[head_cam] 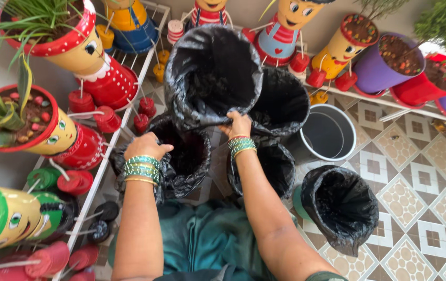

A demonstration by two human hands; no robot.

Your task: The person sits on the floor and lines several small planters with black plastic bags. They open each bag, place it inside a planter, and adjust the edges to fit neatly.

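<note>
Head view: the right hand (238, 125) pinches the near rim of a raised black bag-lined pot (212, 73), which stands just far of its grip. The left hand (147, 145) closes over the rim of a lower lined pot (184, 161), directly to its right on the tiled floor (415, 198).

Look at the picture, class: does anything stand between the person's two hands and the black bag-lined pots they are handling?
Nothing visible does. The left hand already rests on the rim of the near lined pot, and the right hand grips the edge of the large black bag raised in front. Both hands are in direct contact.
</note>
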